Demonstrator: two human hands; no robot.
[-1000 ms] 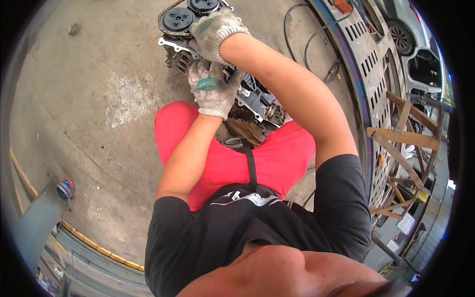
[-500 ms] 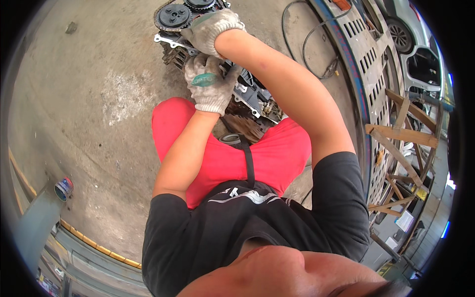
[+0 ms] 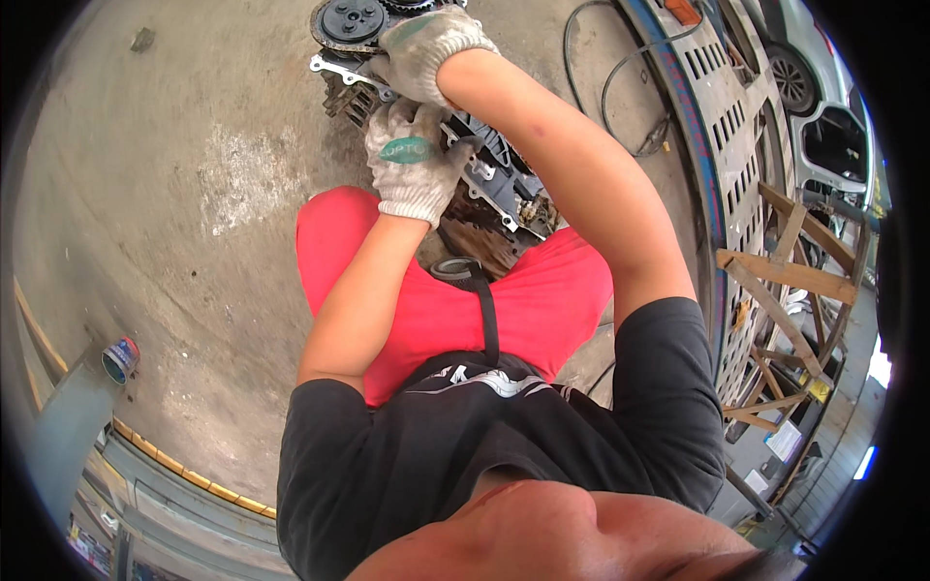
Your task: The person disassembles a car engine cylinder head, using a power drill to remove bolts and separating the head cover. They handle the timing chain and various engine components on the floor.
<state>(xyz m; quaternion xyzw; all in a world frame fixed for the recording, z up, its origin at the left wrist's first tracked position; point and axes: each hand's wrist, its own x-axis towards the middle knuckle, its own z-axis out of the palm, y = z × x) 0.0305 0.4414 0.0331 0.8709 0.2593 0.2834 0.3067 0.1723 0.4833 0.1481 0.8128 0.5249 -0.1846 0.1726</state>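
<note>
In front of my knees stands a partly dismantled engine [image 3: 499, 189], with dark metal, bolt lugs and a bright bracket [image 3: 339, 70] on its left side. At its far end a black round sprocket [image 3: 351, 21] has a chain around it, beside a second one cut off by the top edge. My left hand [image 3: 412, 160], in a whitish knitted glove with a green patch, lies on the engine, fingers curled and thumb out to the right. Just beyond it my gloved right hand [image 3: 431, 56] is closed near the sprockets. Whatever either hand grips is hidden beneath the gloves.
Along the right runs a long slotted metal frame [image 3: 722, 126], with a black hose [image 3: 605, 87] on the concrete floor before it. Wooden trestles [image 3: 794, 276] and a light-coloured car [image 3: 823, 116] stand beyond. A small can [image 3: 121, 360] sits at the left by a grey beam [image 3: 73, 416].
The engine's far end appears slightly further right and higher in the picture, and my right hand has shifted the same way. My left hand stays nearly in place, its thumb a little further out.
</note>
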